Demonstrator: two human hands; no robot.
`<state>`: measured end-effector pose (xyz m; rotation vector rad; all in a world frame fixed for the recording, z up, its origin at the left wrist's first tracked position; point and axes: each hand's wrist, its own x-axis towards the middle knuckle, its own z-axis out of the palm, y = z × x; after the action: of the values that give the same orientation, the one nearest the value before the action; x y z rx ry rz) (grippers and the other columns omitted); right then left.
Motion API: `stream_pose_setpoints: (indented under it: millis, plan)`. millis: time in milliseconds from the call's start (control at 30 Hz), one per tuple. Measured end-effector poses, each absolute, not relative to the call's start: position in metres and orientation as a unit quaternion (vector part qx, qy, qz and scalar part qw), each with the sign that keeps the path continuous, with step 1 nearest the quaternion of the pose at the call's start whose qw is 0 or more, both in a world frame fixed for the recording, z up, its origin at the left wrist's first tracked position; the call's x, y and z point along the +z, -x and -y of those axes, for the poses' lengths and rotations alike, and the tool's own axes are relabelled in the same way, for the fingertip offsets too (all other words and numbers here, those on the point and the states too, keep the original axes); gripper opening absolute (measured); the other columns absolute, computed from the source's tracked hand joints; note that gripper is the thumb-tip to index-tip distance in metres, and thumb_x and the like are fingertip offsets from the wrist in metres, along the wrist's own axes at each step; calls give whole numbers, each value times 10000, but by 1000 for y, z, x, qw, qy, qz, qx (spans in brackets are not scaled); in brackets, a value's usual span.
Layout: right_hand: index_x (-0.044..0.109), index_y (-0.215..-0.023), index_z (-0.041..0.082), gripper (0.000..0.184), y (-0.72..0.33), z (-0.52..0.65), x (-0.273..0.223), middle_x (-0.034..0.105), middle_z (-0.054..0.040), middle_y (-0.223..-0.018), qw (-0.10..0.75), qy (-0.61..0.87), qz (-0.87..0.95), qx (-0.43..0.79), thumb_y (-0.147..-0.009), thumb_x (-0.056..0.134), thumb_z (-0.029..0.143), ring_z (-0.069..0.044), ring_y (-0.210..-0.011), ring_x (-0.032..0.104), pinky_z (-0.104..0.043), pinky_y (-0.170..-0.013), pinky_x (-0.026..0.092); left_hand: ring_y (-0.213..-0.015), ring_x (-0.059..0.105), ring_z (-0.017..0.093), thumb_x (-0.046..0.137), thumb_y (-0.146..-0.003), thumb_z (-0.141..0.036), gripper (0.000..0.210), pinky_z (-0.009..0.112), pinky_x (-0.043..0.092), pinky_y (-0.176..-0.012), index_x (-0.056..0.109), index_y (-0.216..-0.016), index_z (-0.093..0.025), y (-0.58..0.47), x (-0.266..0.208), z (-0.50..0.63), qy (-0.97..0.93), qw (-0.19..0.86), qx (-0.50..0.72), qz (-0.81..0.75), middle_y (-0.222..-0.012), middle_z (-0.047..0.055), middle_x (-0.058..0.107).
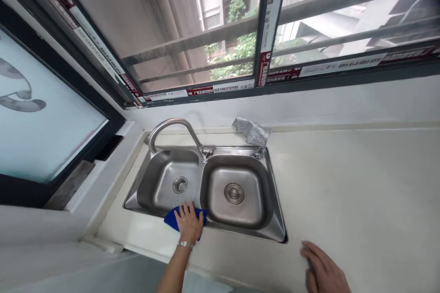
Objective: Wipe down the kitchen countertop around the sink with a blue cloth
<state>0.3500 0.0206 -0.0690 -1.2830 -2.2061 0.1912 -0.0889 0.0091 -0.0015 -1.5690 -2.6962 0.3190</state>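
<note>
My left hand (190, 226), a bracelet at its wrist, lies flat with fingers spread on a blue cloth (171, 218). The cloth rests over the front rim of a double-bowl steel sink (245, 231), at the left bowl, and part of it is hidden beneath the palm. My right hand (325, 269) is over the pale countertop (347, 192), right of the sink's near corner. Its fingers are loosely bent, the thumb apart from them, and I see nothing in it. The picture's lower edge cuts off part of this hand.
A curved steel faucet (177, 121) arches over the left bowl. At the back right corner of the sink, a silvery mesh cloth (252, 132) hangs over a fitting. Behind the counter are a low white wall (343, 103) and windows. A dark-framed frosted pane (44, 114) stands at left.
</note>
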Motion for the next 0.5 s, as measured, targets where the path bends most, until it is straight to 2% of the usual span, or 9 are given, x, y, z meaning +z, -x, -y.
stream_pose_setpoints:
  millis: [167, 333, 500]
  plan:
    - [544, -1150, 225, 355, -354, -19, -72, 578, -104, -1327, 271, 477, 832, 79, -807, 457, 192, -295, -1152, 598, -453, -924, 500, -1312, 474, 455, 468, -931, -494, 686, 666, 375, -1043, 393, -1509, -133, 94, -15, -46, 484, -44, 112, 867, -1499, 261, 439]
    - [537, -1159, 221, 354, -354, -21, -73, 581, -108, -1317, 271, 468, 839, 61, -817, 450, 203, -287, -1148, 598, -435, -912, 499, -1310, 475, 433, 470, -943, -502, 691, 653, 360, -1057, 352, -1531, -161, 91, -21, -67, 488, -8, 97, 867, -1537, 266, 377]
    - [535, -1164, 216, 360, -356, -23, -74, 592, -112, -1292, 270, 455, 847, 43, -812, 456, 207, -279, -1128, 609, -416, -895, 508, -1265, 503, 421, 487, -944, -474, 669, 599, 400, -1041, 392, -1509, -130, 87, -20, -90, 485, 19, 30, 874, -1490, 267, 434]
